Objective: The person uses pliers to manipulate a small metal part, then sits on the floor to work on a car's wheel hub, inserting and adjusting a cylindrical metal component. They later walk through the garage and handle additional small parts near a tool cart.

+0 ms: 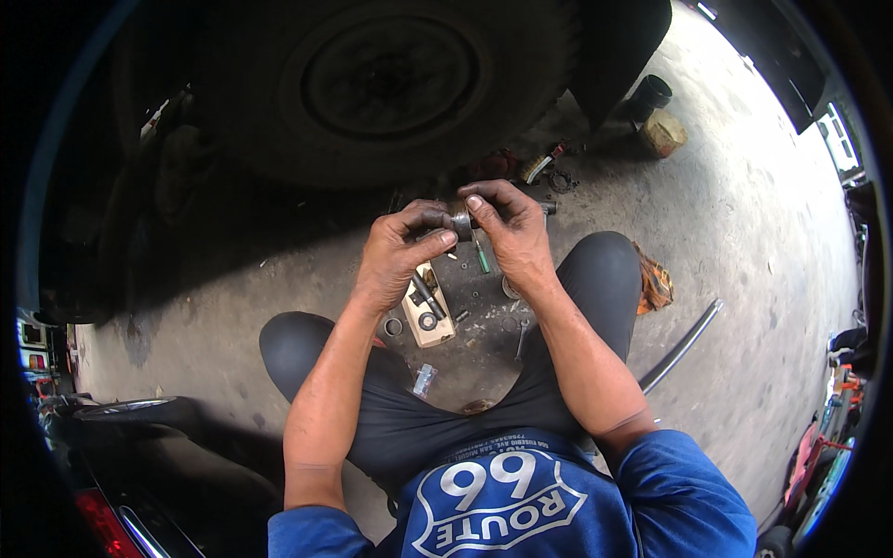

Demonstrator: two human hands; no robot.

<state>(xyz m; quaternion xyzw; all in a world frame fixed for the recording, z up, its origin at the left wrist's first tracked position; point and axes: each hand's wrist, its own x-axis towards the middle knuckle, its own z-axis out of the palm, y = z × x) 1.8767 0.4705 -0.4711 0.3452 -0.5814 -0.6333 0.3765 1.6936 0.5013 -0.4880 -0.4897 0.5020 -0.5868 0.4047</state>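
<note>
In front of me, above the floor, a small ring-shaped metal part [461,224] is pinched between my two hands. My left hand [402,249] grips its left side with thumb and fingers. From the other side, my right hand [512,231] closes its thumb and forefinger on the upper right rim. Grease darkens the fingertips of both. Just below the part shows a green-handled tool [482,258], probably a screwdriver; its tip is partly hidden. Under my left wrist, a pale shallow tray [435,338] carries a dark cylindrical shaft [428,296] and a dark ring [427,322].
A large vehicle wheel [391,84] looms ahead. Around my knees lie a metal ring [393,326], a wrench [522,339] and a clear packet [424,379]. To the right are an orange patterned rag [655,281], a long bar [684,344], a black bucket [650,96] and a yellowish container [664,134].
</note>
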